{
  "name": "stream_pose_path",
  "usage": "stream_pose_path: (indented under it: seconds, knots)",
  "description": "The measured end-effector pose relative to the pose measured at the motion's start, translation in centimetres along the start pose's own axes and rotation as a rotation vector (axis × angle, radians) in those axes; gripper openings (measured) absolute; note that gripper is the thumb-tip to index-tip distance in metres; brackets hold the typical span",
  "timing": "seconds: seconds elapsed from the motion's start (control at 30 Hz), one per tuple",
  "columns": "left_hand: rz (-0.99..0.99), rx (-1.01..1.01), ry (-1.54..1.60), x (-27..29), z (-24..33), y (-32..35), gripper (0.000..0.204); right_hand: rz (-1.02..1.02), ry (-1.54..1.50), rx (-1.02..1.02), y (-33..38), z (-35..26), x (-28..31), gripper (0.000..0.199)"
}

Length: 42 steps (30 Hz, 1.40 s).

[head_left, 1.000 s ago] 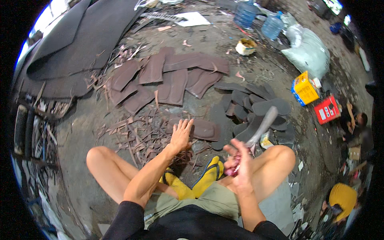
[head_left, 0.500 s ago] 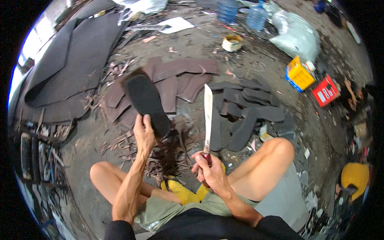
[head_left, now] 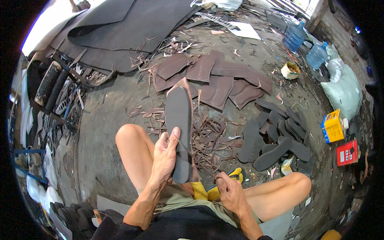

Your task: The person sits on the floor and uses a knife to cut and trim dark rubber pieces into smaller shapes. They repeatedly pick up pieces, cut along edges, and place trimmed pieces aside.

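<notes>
Your dark grey sole [head_left: 179,112] is long and smooth-faced, with a ragged brown margin showing along its right side and at its pointed top. It stands roughly upright in front of you, above the floor [head_left: 100,108], its lower end near your lap. Brown scraps [head_left: 208,138] lie tangled just beyond it, with overlapping brown sheets [head_left: 216,90] farther off. To the right sits a heap of cut grey soles [head_left: 273,154]; your yellow-socked feet [head_left: 200,190] are below the scraps. Your left hand [head_left: 164,158] grips the sole's lower half, thumb across its face. Your right hand [head_left: 232,194] is curled closed beside it, seemingly pinching a thin dark strip [head_left: 205,168] that runs toward the sole.
</notes>
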<state>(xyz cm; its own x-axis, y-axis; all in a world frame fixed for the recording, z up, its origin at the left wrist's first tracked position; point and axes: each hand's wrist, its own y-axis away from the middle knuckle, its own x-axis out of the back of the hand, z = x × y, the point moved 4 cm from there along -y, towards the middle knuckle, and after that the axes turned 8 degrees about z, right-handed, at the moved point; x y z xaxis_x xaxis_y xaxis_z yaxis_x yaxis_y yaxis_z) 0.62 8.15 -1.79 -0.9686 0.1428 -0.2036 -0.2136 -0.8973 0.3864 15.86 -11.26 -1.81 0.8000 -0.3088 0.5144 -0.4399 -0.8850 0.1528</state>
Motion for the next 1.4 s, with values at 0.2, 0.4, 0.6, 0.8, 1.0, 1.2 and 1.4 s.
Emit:
stream_pose_path:
  seconds: [0.2, 0.4, 0.6, 0.8, 1.0, 1.2, 1.4]
  knots:
    - [-0.023, 0.077, 0.024, -1.5, 0.4, 2.7, 0.045, 0.162, 0.015, 0.052, -2.1, 0.8, -0.9, 0.063]
    - [0.002, 0.056, 0.17, -2.2, -0.8, 3.8, 0.041, 0.305, 0.081, 0.103, -5.2, 0.9, -1.8, 0.061]
    - [-0.084, 0.133, 0.025, -2.8, -2.8, 7.3, 0.038, 0.389, -0.136, 0.352, -9.7, -1.4, 0.7, 0.041]
    - [-0.044, -0.19, -0.398, 0.1, -5.4, 5.5, 0.027, 0.091, -0.651, -0.058, -8.3, -2.2, -0.5, 0.031]
    - [0.111, -0.956, -1.112, 0.1, -2.0, -0.3, 0.035, 0.404, -0.682, -0.112, -7.2, -4.6, 4.6, 0.027]
    - [-0.181, -0.05, 0.016, -4.0, -1.9, -1.0, 0.049, 0.265, -0.438, -0.047, -5.5, -2.4, 0.6, 0.04]
    - [-0.015, 0.087, 0.068, -3.1, 0.1, -1.9, 0.046, 0.295, 0.074, -0.021, -1.0, 0.2, -1.1, 0.064]
